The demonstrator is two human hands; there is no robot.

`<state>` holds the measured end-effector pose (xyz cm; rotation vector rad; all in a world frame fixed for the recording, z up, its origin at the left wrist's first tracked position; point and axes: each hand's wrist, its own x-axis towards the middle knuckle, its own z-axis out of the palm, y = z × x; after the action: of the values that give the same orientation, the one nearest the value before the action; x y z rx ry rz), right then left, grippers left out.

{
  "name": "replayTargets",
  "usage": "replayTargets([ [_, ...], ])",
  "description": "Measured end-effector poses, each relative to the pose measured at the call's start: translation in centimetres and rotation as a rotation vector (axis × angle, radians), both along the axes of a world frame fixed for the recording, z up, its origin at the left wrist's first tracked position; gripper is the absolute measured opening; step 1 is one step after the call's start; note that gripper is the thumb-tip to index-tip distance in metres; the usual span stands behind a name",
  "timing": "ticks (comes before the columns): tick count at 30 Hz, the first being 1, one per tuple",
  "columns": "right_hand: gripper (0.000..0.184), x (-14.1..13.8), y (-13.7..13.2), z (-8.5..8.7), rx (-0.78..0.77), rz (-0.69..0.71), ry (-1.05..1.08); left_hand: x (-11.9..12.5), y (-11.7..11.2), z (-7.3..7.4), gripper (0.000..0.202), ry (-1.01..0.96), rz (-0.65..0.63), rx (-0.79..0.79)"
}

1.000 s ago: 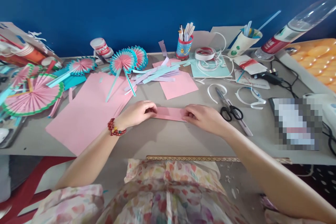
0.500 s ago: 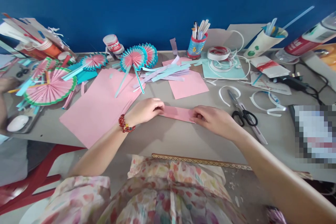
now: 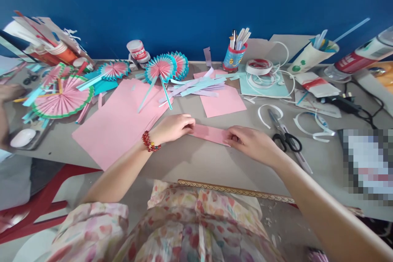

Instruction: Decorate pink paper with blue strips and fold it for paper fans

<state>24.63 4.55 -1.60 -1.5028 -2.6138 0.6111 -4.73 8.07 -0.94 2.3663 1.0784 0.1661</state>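
The person's left hand [image 3: 175,128] and right hand [image 3: 253,143] are both closed, pinching the two ends of one narrow pink paper strip [image 3: 210,134]. This strip is to the left of the scissors [image 3: 287,140]; the large pink sheets [image 3: 118,120] lie farther left of the scissors.

ppr strip [image 3: 211,134] ctr | scissors [image 3: 283,132] R | fans [image 3: 58,104] L | pens [image 3: 241,37] in cup [image 3: 233,58] behind
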Motion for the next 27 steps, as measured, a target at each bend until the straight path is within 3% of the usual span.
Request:
replayTargets([
  [12,0.015,0.1,0.0,-0.1,0.004,-0.001,0.014,0.0,-0.2,0.0,0.01,0.06,0.019,0.04],
  [17,0.015,0.2,0.0,-0.3,-0.004,0.0,0.023,-0.4,-0.7,0.2,0.023,0.17,0.164,0.132],
  [27,0.011,-0.3,-0.9,-0.2,0.053,-0.01,0.072,-0.7,-2.0,-0.6,0.028,0.247,0.169,0.304],
])
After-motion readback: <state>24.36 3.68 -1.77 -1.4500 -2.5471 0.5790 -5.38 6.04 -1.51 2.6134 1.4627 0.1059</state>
